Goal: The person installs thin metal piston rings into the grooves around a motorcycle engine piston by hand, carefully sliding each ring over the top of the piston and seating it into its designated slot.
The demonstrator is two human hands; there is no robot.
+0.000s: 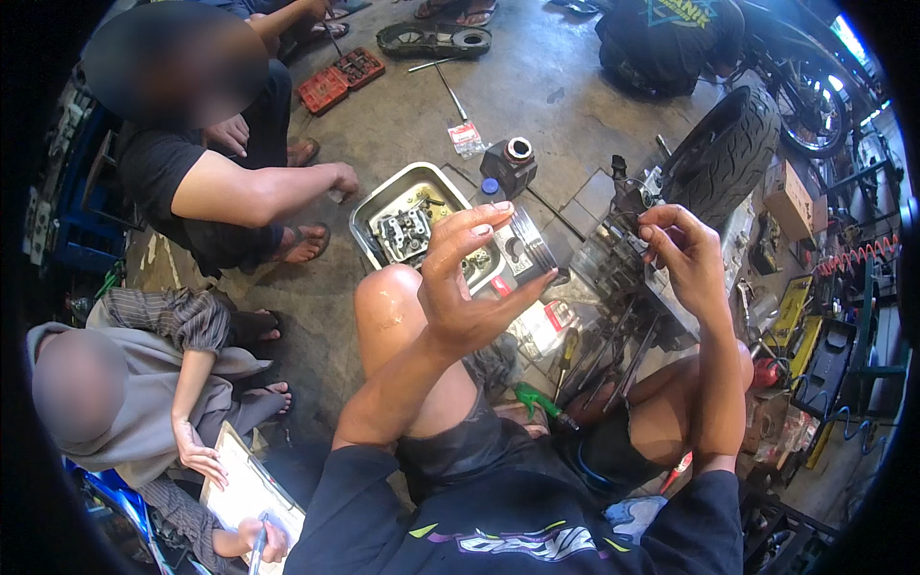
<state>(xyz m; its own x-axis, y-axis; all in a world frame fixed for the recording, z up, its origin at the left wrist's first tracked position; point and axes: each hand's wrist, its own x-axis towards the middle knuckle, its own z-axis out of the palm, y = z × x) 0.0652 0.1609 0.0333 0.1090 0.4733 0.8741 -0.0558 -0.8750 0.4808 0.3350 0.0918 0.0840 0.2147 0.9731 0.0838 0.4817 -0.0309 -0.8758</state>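
Observation:
My left hand [458, 287] is raised over my knees and grips a silver piston [527, 251] between thumb and fingers, its grooved edge toward the right. To the right, my right hand [688, 257] is up with thumb and fingertips pinched together. Whatever is between those fingertips is too small to make out. Behind and below the hands lies a partly dismantled engine [613, 264] beside a motorcycle tyre [730, 144]. A metal tray [366, 216], partly hidden by my left hand, holds a cylinder head [402, 235] and small parts.
A dark block-shaped part [510, 171] stands beyond the tray. A green air gun [539, 399] lies between my legs. Beyond are a red tool case [324, 91] and a T-handle wrench [450, 91]. One person crouches at left; another writes on a clipboard [251, 479].

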